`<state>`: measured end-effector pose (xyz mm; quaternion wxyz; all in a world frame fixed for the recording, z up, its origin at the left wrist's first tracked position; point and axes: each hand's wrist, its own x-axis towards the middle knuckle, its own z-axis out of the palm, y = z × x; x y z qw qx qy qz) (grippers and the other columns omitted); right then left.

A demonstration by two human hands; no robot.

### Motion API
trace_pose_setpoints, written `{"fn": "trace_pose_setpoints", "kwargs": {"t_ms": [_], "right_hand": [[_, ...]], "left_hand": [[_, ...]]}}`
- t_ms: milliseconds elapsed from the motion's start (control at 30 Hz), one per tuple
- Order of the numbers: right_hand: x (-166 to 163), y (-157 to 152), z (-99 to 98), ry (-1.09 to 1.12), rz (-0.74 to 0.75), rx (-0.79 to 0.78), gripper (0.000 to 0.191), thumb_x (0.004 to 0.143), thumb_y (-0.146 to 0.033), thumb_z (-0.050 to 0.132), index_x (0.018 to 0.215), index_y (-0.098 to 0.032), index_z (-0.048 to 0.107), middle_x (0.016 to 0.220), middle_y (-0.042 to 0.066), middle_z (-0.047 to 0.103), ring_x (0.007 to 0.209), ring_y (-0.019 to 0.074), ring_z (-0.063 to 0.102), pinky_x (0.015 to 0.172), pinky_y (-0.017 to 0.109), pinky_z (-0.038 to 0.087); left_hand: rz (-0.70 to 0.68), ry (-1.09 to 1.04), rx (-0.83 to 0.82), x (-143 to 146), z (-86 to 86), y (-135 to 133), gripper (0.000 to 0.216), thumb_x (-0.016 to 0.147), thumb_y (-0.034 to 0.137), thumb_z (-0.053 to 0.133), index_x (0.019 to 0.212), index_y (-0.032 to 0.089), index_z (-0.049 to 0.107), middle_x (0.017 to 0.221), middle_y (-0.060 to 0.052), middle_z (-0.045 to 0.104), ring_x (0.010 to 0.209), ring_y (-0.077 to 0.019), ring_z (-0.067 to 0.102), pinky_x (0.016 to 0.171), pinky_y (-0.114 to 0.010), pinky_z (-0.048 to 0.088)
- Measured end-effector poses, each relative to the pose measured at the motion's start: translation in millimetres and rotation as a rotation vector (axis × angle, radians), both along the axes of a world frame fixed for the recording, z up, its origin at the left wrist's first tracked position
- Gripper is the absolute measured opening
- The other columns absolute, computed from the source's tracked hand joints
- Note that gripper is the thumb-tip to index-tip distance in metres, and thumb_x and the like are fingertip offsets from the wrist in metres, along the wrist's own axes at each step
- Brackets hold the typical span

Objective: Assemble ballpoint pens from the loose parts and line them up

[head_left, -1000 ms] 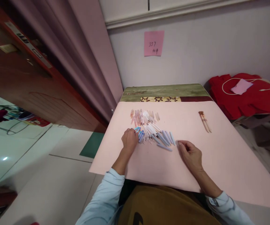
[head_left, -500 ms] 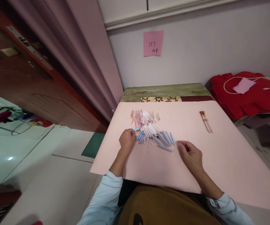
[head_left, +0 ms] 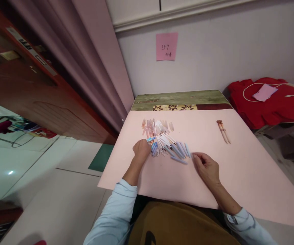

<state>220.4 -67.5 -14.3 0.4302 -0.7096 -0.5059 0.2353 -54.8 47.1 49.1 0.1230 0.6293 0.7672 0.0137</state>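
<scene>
My left hand (head_left: 141, 149) is closed over the left end of a pile of pen parts, and its fingertips are hidden beneath it. Short blue pieces (head_left: 154, 148) and a few orange ones peek out beside it. White pen refills (head_left: 166, 140) with dark tips fan out in the middle of the pile. Right of them lie pale blue pen barrels (head_left: 181, 149), one set apart in front (head_left: 179, 160). My right hand (head_left: 208, 168) rests on the table just right of the barrels, thumb and forefinger together, with nothing visible in them.
Pinkish translucent pieces (head_left: 150, 127) lie at the back of the pile. Two assembled pens with brown tops (head_left: 223, 131) lie at the right on the pink table cover (head_left: 238, 177). A red cloth (head_left: 269, 105) with a white cable sits beyond the table's right edge.
My left hand has moved slightly right and turned over the short blue and orange pieces, covering more of them. My right hand has stayed put.
</scene>
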Motion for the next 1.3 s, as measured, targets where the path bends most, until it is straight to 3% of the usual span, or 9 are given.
{"fn": "trace_pose_setpoints", "kwargs": {"t_ms": [233,367,467,600,700,833,967,1133,1300], "right_hand": [[-0.8,0.1,3.1,-0.010,0.010,0.007,0.034,0.084,-0.050,0.055,0.092,-0.022,0.073,0.075,0.001,0.071,0.064,0.0168,0.061,0.066,0.027,0.048],[-1.0,0.9,3.0,-0.019,0.011,0.024,0.037,0.084,-0.051,0.053,0.092,-0.021,0.073,0.075,0.003,0.071,0.063,0.0171,0.061,0.064,0.028,0.048],[-1.3,1.2,4.0,-0.033,0.010,0.025,0.039,0.084,-0.052,0.052,0.092,-0.021,0.074,0.074,0.003,0.071,0.062,0.0171,0.060,0.062,0.028,0.048],[-1.6,1.5,5.1,-0.056,0.018,0.004,0.036,0.084,-0.050,0.053,0.092,-0.021,0.073,0.071,0.002,0.069,0.061,0.0168,0.060,0.060,0.027,0.046],[-1.3,1.6,3.1,-0.040,0.016,0.013,0.035,0.085,-0.049,0.053,0.092,-0.022,0.073,0.073,0.002,0.070,0.063,0.0167,0.060,0.062,0.027,0.047],[-5.5,0.9,3.0,-0.029,-0.017,0.101,0.037,0.086,-0.050,0.051,0.092,-0.020,0.072,0.081,0.004,0.072,0.066,0.0172,0.061,0.066,0.028,0.049],[-25.4,2.9,13.7,-0.110,0.136,0.160,0.033,0.089,-0.046,0.049,0.094,-0.022,0.071,0.084,0.005,0.070,0.067,0.0163,0.061,0.065,0.027,0.048],[-64.7,19.6,26.4,-0.261,0.414,0.111,0.022,0.089,-0.038,0.053,0.090,-0.026,0.071,0.086,0.002,0.069,0.070,0.0151,0.062,0.064,0.025,0.044],[-99.1,48.4,32.3,-0.413,0.496,0.030,0.018,0.090,-0.029,0.053,0.091,-0.026,0.071,0.090,0.001,0.069,0.081,0.0161,0.063,0.066,0.025,0.042]], "left_hand": [[0.058,-0.021,-0.018,2.3,-0.1,8.2,0.015,0.069,0.031,0.064,0.076,0.018,0.069,0.087,-0.018,0.071,0.091,-0.0323,0.066,0.069,-0.036,0.043],[0.096,-0.102,0.150,-2.6,8.3,-0.1,0.017,0.075,0.036,0.061,0.071,0.021,0.065,0.082,-0.013,0.070,0.086,-0.0285,0.065,0.067,-0.034,0.042],[0.062,-0.423,0.265,0.0,7.7,-14.5,0.018,0.076,0.039,0.060,0.071,0.022,0.062,0.070,-0.004,0.067,0.071,-0.0198,0.062,0.062,-0.029,0.042],[0.011,-1.011,0.055,14.4,-10.0,-32.7,0.019,0.076,0.037,0.060,0.070,0.019,0.056,0.060,0.000,0.063,0.048,-0.0127,0.054,0.049,-0.024,0.039],[0.046,-1.037,0.037,20.2,-22.7,-37.4,0.018,0.075,0.033,0.060,0.067,0.020,0.051,0.054,0.002,0.057,0.044,-0.0119,0.052,0.047,-0.024,0.039],[0.098,-1.067,0.220,17.1,-24.5,-41.2,0.019,0.074,0.034,0.064,0.071,0.020,0.052,0.057,0.003,0.058,0.046,-0.0105,0.051,0.049,-0.023,0.040],[0.187,-1.380,0.352,14.7,-24.3,-59.4,0.026,0.075,0.040,0.066,0.077,0.019,0.052,0.072,0.001,0.064,0.049,-0.0064,0.047,0.049,-0.020,0.038],[0.313,-1.702,0.260,8.4,-35.0,-89.6,0.027,0.075,0.039,0.069,0.082,0.018,0.053,0.072,0.002,0.060,0.052,-0.0047,0.048,0.048,-0.017,0.037],[0.274,-1.839,0.197,-2.3,-38.5,-95.6,0.024,0.076,0.034,0.069,0.077,0.017,0.052,0.068,0.001,0.058,0.052,-0.0043,0.047,0.046,-0.014,0.035]]}}
